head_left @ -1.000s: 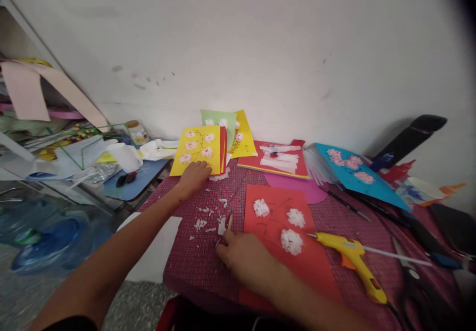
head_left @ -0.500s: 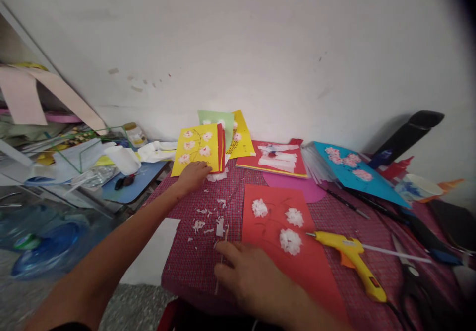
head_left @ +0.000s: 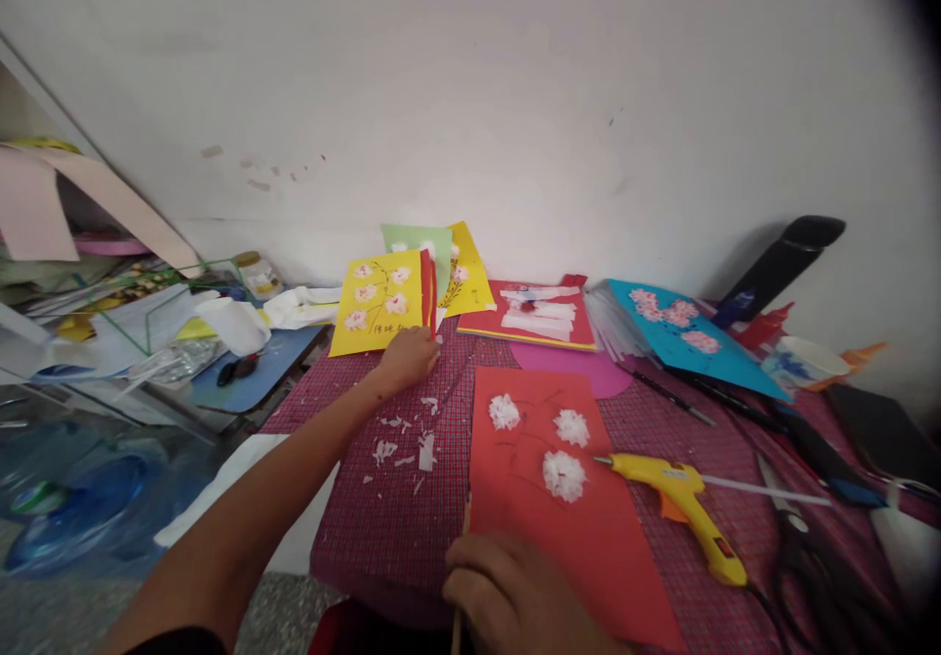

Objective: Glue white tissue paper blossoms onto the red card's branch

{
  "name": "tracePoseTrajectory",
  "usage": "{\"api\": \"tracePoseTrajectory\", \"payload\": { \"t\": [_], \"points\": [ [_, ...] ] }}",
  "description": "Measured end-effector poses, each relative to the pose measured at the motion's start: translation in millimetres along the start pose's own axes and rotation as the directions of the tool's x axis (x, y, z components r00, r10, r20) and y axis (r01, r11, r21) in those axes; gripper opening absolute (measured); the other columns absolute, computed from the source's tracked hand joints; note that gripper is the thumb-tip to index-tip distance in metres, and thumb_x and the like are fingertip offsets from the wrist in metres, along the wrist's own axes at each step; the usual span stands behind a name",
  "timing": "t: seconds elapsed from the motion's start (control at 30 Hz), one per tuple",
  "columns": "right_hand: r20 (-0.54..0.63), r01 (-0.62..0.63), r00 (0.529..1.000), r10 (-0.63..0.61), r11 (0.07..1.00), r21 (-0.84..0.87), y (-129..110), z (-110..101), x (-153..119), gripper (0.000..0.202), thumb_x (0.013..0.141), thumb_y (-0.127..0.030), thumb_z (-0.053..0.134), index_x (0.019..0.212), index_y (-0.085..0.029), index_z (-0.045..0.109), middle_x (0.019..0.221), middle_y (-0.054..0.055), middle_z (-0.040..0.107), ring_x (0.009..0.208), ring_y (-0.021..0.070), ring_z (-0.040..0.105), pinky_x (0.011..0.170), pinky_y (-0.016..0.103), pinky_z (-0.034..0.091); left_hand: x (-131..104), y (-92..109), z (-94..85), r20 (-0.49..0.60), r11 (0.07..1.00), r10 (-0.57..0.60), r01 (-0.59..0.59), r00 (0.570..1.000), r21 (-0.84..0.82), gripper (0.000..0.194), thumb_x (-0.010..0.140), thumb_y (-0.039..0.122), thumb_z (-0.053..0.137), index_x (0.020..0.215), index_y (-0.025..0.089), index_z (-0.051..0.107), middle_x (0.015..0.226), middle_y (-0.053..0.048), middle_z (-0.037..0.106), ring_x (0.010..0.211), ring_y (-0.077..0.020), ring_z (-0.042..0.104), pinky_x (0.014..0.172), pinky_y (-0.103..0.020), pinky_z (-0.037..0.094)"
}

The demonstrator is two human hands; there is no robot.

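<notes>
My left hand point(head_left: 410, 356) is at the lower right corner of a yellow card point(head_left: 378, 302) with pink-white paper flowers and a drawn branch. Its fingers are curled together over the spot by white paper, and what they hold, if anything, is hidden. A thin wooden stick point(head_left: 466, 523) is held in my right hand point(head_left: 507, 586), which is closed and partly blurred. That hand rests over the lower left edge of a red sheet point(head_left: 544, 557) bearing three white paper flowers point(head_left: 564, 477). White paper scraps point(head_left: 424, 451) lie on the checked cloth left of the sheet.
A yellow glue gun point(head_left: 668, 483) lies on the right with scissors point(head_left: 798, 528) beyond it. Behind are a red card stack point(head_left: 485, 325), a blue card point(head_left: 706, 361), a paper cup point(head_left: 801, 361) and a black bottle point(head_left: 786, 253). A blue stool point(head_left: 269, 371) stands left.
My left hand has slid right, off the yellow card's lower edge, and its fingers have curled. My right hand has moved down and right with the stick, onto the red sheet's edge.
</notes>
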State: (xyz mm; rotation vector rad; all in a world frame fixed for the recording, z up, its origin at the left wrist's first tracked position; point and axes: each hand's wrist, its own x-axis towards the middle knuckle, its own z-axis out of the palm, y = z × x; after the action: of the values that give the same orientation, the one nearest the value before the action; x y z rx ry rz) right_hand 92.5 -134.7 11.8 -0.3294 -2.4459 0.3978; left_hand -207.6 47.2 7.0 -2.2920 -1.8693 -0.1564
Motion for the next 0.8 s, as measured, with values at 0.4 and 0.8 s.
{"api": "tracePoseTrajectory", "payload": {
  "t": [0.4,0.8],
  "points": [
    [-0.093,-0.134,0.984,0.153,0.974,0.184,13,2,-25,0.038,0.096,-0.013,0.053,0.13,-0.026,0.06,0.127,0.012,0.068,0.107,0.023,0.071,0.088,0.034,0.062,-18,6,-12.3,-0.052,0.855,-0.252,0.197,0.966,-0.479,0.025,0.085,0.033,0.049,0.072,0.017,0.064,0.076,-0.004,0.064,0.076,-0.0201,0.061,0.07,-0.03,0.045],
    [-0.235,-0.389,0.792,0.563,0.762,0.517,24,3,-19,0.011,0.1,-0.02,0.052,0.103,-0.023,0.062,0.104,0.008,0.072,0.095,0.0194,0.071,0.082,0.03,0.06,-57,24,-26.7,0.051,0.69,-0.335,0.282,0.941,-0.666,0.013,0.072,0.028,0.059,0.066,0.019,0.065,0.074,-0.003,0.067,0.072,-0.018,0.059,0.066,-0.027,0.043]
  ]
}}
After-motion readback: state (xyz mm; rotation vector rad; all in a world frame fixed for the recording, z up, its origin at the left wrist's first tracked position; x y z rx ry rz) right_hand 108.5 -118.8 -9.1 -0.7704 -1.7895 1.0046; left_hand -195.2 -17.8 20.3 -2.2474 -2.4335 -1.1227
